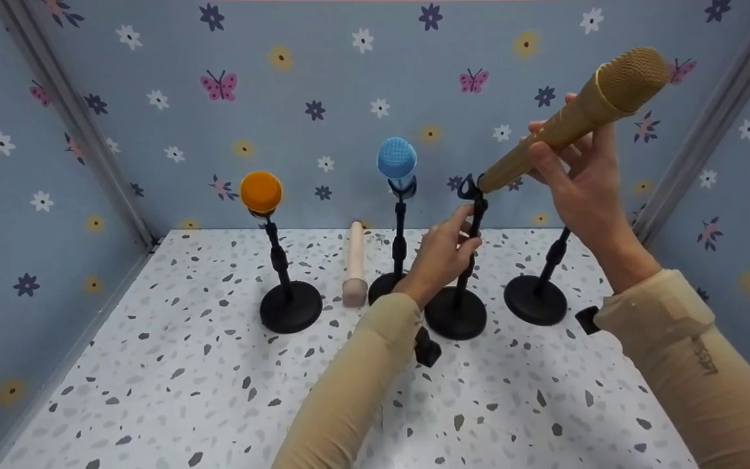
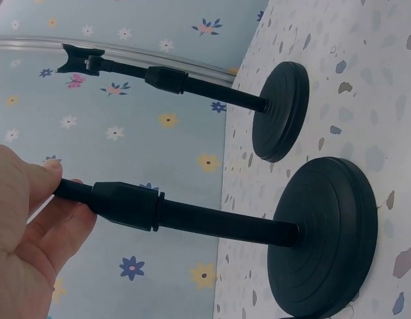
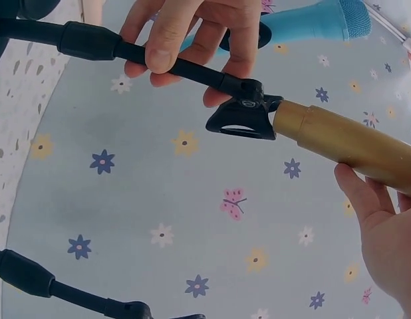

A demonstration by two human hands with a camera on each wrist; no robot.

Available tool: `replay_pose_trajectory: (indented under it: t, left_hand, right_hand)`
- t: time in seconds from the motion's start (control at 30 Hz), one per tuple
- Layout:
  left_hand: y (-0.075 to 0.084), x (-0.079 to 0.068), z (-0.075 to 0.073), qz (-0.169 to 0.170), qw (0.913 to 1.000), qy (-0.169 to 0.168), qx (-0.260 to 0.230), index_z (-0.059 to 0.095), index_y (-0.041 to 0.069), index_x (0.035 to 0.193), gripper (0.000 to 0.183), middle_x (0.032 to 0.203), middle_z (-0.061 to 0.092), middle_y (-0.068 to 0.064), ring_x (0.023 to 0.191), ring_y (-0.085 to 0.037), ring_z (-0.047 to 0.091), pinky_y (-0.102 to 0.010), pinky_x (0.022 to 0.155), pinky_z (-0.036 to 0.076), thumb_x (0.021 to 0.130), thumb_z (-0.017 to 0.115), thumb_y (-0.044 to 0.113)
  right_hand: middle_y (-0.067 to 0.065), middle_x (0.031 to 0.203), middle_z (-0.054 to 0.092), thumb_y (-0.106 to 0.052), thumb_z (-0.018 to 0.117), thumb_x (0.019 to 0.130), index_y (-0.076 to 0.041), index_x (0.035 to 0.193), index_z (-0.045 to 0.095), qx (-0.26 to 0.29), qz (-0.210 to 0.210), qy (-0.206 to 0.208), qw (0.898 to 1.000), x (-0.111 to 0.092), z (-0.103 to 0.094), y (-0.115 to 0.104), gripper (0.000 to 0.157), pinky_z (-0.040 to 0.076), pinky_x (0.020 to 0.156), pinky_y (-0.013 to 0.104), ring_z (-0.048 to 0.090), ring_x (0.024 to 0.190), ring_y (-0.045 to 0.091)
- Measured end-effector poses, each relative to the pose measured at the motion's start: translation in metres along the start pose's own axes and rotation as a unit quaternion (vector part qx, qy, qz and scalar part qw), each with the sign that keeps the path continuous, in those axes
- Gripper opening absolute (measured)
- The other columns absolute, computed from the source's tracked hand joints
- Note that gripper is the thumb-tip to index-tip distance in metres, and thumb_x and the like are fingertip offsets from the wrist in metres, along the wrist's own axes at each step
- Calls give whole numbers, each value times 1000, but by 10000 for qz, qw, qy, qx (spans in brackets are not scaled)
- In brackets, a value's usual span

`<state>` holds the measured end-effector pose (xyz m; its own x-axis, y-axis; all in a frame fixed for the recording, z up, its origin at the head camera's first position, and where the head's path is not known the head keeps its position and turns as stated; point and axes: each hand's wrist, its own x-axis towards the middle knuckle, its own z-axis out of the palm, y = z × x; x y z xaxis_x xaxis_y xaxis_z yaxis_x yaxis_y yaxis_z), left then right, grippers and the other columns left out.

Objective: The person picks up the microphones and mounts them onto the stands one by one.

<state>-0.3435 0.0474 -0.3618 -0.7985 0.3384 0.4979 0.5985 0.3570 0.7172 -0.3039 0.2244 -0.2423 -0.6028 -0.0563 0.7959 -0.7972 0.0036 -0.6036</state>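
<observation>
My right hand (image 1: 586, 172) grips a gold microphone (image 1: 570, 120) by its handle, the mesh head tilted up to the right. In the right wrist view the tail end of the gold microphone (image 3: 352, 139) is right at the black clip (image 3: 242, 121) of a microphone stand. My left hand (image 1: 443, 251) holds that stand's thin upper pole, with thumb and fingers around it. The left wrist view shows the stand's round base (image 2: 325, 239) on the table and the left hand (image 2: 32, 232) above the pole's collar.
An orange microphone (image 1: 261, 191) and a blue microphone (image 1: 397, 158) sit in stands to the left. Between them lies a pale pink microphone (image 1: 355, 260). Another stand (image 1: 536, 299) with a bare clip stands at the right. Flowered walls (image 1: 323, 78) enclose the speckled table (image 1: 186, 365).
</observation>
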Motion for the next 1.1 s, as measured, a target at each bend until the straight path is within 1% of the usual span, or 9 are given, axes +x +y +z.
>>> replay_pose_trajectory:
  t: [0.27, 0.33, 0.47, 0.6, 0.7, 0.87, 0.97, 1.03, 1.1]
  left_hand:
    - [2, 0, 1, -84, 9998, -129, -93, 51, 16, 143, 45, 106, 69, -3, 100, -13, 70, -21, 78, 55, 101, 63, 9]
    - [0, 0, 1, -45, 9999, -129, -107, 51, 16, 143, 45, 105, 69, -2, 99, -12, 70, -21, 79, 55, 101, 63, 9]
    - [-1, 0, 0, -47, 9998, -167, -73, 52, 15, 141, 42, 104, 68, -1, 98, -11, 70, -21, 78, 55, 101, 64, 8]
    - [5, 5, -6, -393, 9981, -456, -149, 55, 13, 131, 32, 106, 68, -3, 99, -14, 70, -23, 78, 56, 100, 65, 9]
    - [11, 9, -11, -602, 9962, -595, -211, 58, 12, 122, 22, 111, 68, -4, 99, -15, 69, -26, 79, 56, 101, 64, 12]
    - [10, 7, -12, -480, 9979, -383, -227, 63, 13, 121, 19, 111, 69, -4, 97, -13, 67, -27, 80, 54, 102, 62, 15]
    - [9, 5, -8, -428, 9986, -254, -191, 61, 14, 122, 19, 109, 69, -4, 94, -14, 66, -28, 79, 53, 103, 61, 15]
    - [9, 4, -4, -396, 9990, -203, -87, 59, 14, 123, 19, 108, 69, -4, 94, -14, 66, -29, 81, 52, 104, 59, 15]
    - [9, 3, 0, -412, 9990, -147, 12, 58, 14, 123, 18, 110, 69, -4, 96, -15, 65, -30, 83, 51, 105, 57, 16]
  right_hand:
    - [22, 131, 57, -6, 65, 98, -7, 151, 37, -698, -330, -314, 9965, 5, 4, 2, 60, 55, 94, 41, 59, 125, 33]
    - [19, 134, 56, -7, 65, 99, -8, 153, 35, -974, -379, -458, 9935, 6, 6, 2, 62, 56, 93, 40, 59, 125, 33]
    - [9, 138, 56, -9, 65, 99, -10, 155, 33, -1462, -279, -740, 9861, 6, 10, 2, 64, 56, 93, 39, 58, 127, 29]
    - [6, 138, 57, -9, 66, 99, -9, 154, 34, -1695, -259, -972, 9804, 6, 14, 2, 64, 56, 93, 39, 58, 128, 26]
    - [6, 137, 57, -8, 65, 99, -9, 154, 33, -1689, -247, -1082, 9794, 8, 17, 3, 63, 56, 93, 40, 58, 127, 25]
    - [7, 136, 57, -7, 64, 99, -11, 154, 33, -1572, -165, -1112, 9811, 9, 20, 4, 63, 55, 94, 42, 58, 128, 25]
    - [8, 137, 55, -6, 65, 99, -10, 154, 33, -1541, -250, -1185, 9806, 9, 19, 6, 64, 55, 94, 42, 58, 128, 26]
    - [10, 138, 54, -6, 64, 99, -8, 154, 32, -1636, -381, -1291, 9773, 9, 17, 5, 64, 55, 93, 41, 58, 128, 28]
    - [12, 137, 55, -5, 63, 99, -6, 153, 33, -1888, -596, -1451, 9694, 10, 15, 5, 62, 55, 93, 41, 57, 128, 28]
